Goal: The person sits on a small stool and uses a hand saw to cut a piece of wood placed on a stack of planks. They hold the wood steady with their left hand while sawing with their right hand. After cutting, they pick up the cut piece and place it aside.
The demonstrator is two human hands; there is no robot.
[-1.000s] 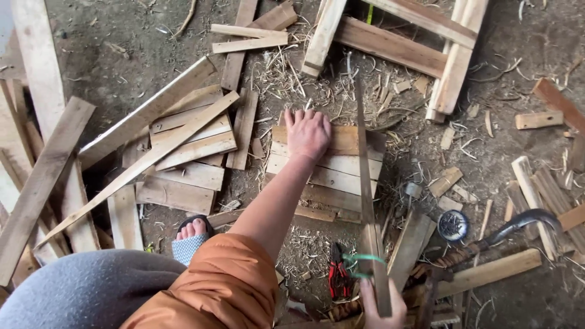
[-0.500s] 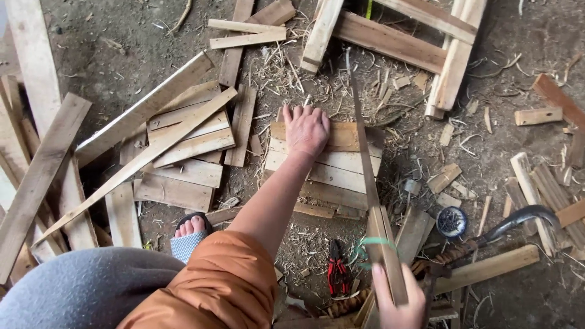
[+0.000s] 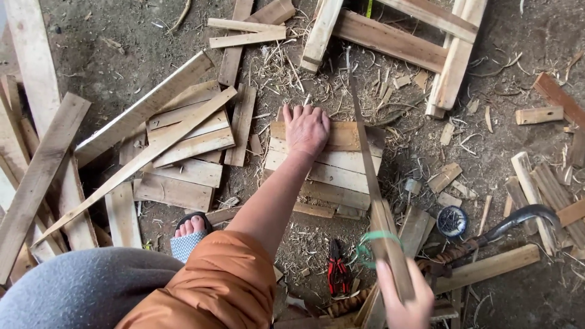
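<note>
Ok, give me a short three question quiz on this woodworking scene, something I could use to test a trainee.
1. True or false: the left hand lies flat on the stack of short boards.
2. What does the right hand hold? A) the red-handled pliers B) a long thin wooden slat C) the round tin
3. Fill in: the red-handled pliers lie on the ground just to the ____ of the right hand.

Key
1. True: palm down on the top board.
2. B: the long thin wooden slat, running up along the right edge of the stack; a green band loops round it above the hand.
3. Left.
</note>
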